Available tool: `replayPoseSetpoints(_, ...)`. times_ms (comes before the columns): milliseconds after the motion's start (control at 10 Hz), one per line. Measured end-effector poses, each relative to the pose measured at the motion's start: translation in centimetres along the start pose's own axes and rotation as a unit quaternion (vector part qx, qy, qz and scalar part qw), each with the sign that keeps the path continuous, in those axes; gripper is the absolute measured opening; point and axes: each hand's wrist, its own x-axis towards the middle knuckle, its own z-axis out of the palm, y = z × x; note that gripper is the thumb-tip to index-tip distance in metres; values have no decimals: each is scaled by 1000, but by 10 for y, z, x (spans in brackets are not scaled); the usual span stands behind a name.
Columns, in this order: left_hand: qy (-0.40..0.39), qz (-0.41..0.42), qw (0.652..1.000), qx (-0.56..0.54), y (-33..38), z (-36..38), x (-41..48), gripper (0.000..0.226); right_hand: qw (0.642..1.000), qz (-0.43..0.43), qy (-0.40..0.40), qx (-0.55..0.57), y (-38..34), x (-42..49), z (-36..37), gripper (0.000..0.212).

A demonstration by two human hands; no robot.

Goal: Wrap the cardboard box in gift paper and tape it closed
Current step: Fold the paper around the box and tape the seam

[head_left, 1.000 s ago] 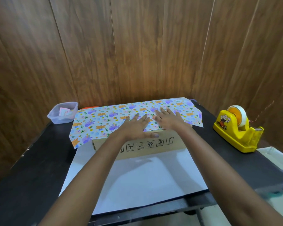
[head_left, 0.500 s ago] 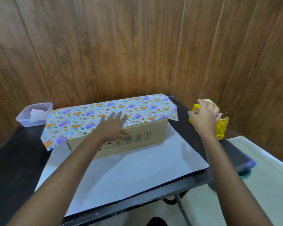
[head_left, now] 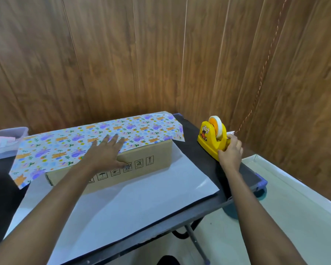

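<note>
Across the far half of the black table (head_left: 203, 155), lengthwise from left to right: a long, low cardboard box (head_left: 141, 165). Plain brown, with a row of small black handling symbols printed along the near face. Near face and right end bare.

Over the whole top, gift paper (head_left: 65, 148): pale ground, purple and orange cartoon figures, green sprigs, coloured dots. Laid flat, overhanging far past the box's left end toward the table's left edge. Overhanging only a little at the right end, with one pointed corner hanging beside the box.

Pressed on that paper at about the middle of the top: the left hand (head_left: 105, 153), fingers straight and slightly spread, thumb down over the top edge onto the brown near face.

Under the box, a white sheet (head_left: 132, 203), running forward to the table's near edge and out past the box's right end.

Near the far right corner, well apart from the box: a yellow tape dispenser (head_left: 208, 138) with a cartoon sticker on its side. Upright in it, a tape roll (head_left: 216, 125) on an orange core. Round its near end, the right hand (head_left: 230, 152), fingers curled over the top, thumb against the near side. Cannot tell whether any tape is pinched.

At the far left corner, just beside the paper's overhang, a clear plastic container (head_left: 6, 144) with pale pink bits inside.

Behind the table, a wood-panelled wall (head_left: 141, 54).
</note>
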Motion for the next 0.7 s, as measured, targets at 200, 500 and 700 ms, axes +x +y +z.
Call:
replayPoseSetpoints(200,4,-2,1000,1,1,0,0,98,999,-20,36,-2,-13,-21,15,53)
replayPoseSetpoints(500,9,-5,1000,5,1,1,0,98,1000,-22,-16,12,-25,-21,20,68)
replayPoseSetpoints(700,8,-8,1000,5,1,2,0,98,975,69,-205,54,-40,19,-6,64)
